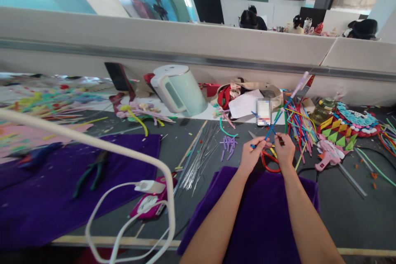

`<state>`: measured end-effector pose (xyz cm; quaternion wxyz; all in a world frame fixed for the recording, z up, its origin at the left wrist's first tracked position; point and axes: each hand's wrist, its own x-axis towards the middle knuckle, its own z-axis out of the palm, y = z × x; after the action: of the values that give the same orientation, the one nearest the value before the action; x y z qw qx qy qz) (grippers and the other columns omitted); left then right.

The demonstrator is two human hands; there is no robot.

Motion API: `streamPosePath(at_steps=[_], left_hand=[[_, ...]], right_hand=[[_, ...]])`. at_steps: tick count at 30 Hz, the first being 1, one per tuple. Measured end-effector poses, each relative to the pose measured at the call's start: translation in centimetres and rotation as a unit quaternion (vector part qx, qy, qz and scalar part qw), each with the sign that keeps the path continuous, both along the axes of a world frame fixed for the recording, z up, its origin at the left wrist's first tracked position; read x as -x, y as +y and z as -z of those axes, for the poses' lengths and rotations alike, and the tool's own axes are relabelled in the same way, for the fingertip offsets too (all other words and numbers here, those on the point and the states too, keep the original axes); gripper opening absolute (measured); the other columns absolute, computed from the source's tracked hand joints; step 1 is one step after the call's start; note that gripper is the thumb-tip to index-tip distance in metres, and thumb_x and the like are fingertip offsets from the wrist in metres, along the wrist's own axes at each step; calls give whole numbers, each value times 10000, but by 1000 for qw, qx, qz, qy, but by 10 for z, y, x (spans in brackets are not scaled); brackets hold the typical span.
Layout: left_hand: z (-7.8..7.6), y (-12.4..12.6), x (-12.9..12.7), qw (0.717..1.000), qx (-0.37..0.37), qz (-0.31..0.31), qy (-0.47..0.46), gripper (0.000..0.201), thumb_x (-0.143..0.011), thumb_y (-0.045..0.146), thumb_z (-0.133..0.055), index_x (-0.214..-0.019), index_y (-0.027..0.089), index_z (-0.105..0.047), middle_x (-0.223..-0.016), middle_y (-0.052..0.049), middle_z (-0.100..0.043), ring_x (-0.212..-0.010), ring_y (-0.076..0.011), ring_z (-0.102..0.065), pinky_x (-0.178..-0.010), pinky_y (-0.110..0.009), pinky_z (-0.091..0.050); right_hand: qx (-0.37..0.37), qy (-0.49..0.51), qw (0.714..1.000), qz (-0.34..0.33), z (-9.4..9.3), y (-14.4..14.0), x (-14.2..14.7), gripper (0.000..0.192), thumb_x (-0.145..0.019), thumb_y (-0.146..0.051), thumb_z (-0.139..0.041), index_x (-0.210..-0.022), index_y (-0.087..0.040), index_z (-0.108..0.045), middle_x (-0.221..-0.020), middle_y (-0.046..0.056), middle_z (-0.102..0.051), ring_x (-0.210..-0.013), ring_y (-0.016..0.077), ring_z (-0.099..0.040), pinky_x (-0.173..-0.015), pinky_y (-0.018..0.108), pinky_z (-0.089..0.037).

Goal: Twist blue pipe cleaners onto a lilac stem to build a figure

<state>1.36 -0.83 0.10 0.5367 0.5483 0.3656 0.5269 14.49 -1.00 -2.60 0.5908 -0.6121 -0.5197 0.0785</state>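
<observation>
My left hand (255,151) is closed, with its fingertips pinching a blue chenille stem (270,130). Beyond the fingers a long thin rod, lilac at its far end (300,83), slants up to the right, and the blue strands cross it. My right hand (285,147) pinches close by, at a blue strand where they cross; the exact grip is too small to make out. Under both hands lie red-handled scissors (272,169), partly covered. Short purple stem pieces (229,144) rest left of my left hand. A folded purple cloth (262,222) is beneath my forearms.
A pink glue gun (328,155) and colourful stems (298,128) lie to the right. Left are metal wires (199,163), a pale green kettle (187,90), pliers (93,173) and a magenta device (148,204) with white cables. A pale bent bar (123,150) crosses the left foreground.
</observation>
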Motion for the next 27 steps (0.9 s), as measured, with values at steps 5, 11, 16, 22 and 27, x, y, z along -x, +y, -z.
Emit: streamPosePath(at_steps=[5, 11, 16, 22, 27], left_hand=[[6, 10, 8, 987, 115, 0, -112, 349, -718, 393, -682, -918, 108, -658, -799, -104, -717, -699, -193, -678, -683, -303, -535], [7, 12, 10, 986, 132, 9, -100, 333, -721, 374, -683, -914, 104, -656, -776, -96, -709, -678, -178, -673, -655, -277, -528], [6, 8, 4, 991, 118, 18, -62, 327, -723, 370, -677, -903, 98, -659, -751, -95, -708, -652, -179, -669, -653, -286, -529], [10, 11, 5, 994, 97, -12, -58, 323, -745, 364, -649, -930, 99, -660, -759, -87, -709, -658, -183, -670, -670, -306, -538], [12, 12, 2, 1000, 13, -14, -1, 275, -767, 345, -624, -925, 129, -686, -788, -69, -716, -718, -193, -674, -729, -326, -541]], right_hand=[[29, 68, 994, -83, -1, 2, -1, 201, -815, -335, -525, -835, -185, -658, -781, 40, -668, -703, 157, -611, -651, 260, -473], [32, 103, 988, -113, 4, 5, -1, 195, -799, -307, -523, -865, -182, -657, -799, 46, -672, -731, 167, -621, -668, 273, -491], [40, 58, 995, -76, 6, 5, -1, 381, -795, -216, -468, -1157, -198, -585, -904, 55, -648, -769, 154, -613, -679, 267, -500], [41, -102, 992, -54, -7, -5, 6, 528, -819, -174, -439, -1339, -264, -414, -901, 38, -603, -834, 171, -569, -736, 291, -476], [71, -160, 983, -48, -9, -8, 9, 285, -815, -216, -493, -1074, -252, -608, -954, 65, -554, -890, 197, -537, -731, 297, -456]])
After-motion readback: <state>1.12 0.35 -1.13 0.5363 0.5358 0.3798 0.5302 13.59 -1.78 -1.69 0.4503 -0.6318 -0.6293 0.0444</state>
